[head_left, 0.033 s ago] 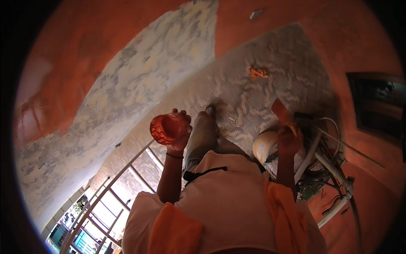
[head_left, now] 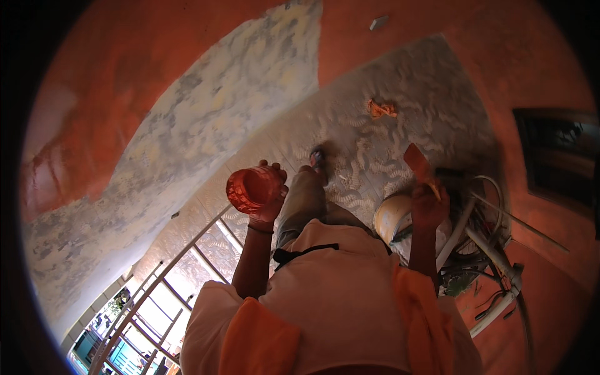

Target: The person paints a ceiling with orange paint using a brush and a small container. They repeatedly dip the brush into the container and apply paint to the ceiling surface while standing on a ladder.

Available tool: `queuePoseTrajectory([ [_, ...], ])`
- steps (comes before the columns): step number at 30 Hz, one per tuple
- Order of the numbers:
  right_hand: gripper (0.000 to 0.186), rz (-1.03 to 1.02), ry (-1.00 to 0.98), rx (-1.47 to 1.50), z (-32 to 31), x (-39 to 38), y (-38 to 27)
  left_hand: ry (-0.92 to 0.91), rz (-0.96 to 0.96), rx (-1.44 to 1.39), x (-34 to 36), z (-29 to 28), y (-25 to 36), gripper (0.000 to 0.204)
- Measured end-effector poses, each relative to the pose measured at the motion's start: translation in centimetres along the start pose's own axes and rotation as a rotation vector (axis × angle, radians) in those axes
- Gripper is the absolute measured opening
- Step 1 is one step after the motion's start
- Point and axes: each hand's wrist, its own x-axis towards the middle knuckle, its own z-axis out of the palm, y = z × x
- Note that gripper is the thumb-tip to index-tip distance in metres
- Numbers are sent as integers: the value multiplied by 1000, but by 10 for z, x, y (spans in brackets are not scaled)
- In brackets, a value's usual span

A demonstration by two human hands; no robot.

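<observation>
My left hand (head_left: pixel 275 187) is closed round a small round pot (head_left: pixel 240 199), its outside smeared with orange-red paint. Red-orange paint shows inside the pot, which tilts toward me. On the other side my right hand (head_left: pixel 430 205) grips a flat, wide paintbrush (head_left: pixel 417 161) by its yellowish handle. The brush's broad end is coated orange-red and points up and away from me. Pot and brush are well apart, and neither touches the wall. Ahead on the left, the wall has a bare patch (head_left: pixel 206 94) of mottled grey-white plaster beside orange paint (head_left: pixel 144 56).
A pale bucket (head_left: pixel 394 219) stands by my right hand, next to a jumble of pipes and a metal frame (head_left: pixel 494 250). A railing (head_left: pixel 162 275) runs along my left. An orange crumpled scrap (head_left: pixel 382 109) lies on the patterned floor (head_left: pixel 400 81). A dark-framed opening (head_left: pixel 559 162) is at right.
My shoe shows more fully ahead of my leg. The pot in my left hand has shifted slightly right. My right hand with the brush has barely moved.
</observation>
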Motion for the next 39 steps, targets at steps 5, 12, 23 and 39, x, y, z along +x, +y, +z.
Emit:
queuePoseTrajectory([
  [5,36,-133,77,-159,38,68,-24,-7,-57,-35,54,-2,-19,70],
  [12,34,-159,38,-254,69,158,-114,-47,25,-29,137,-26,-28,68],
  [23,36,193,30,-231,60,329,-176,-132,299,16,183,-4,-68,70],
  [39,20,1008,-377,-1050,155,407,20,-264,916,-301,147,-32,-288,61],
])
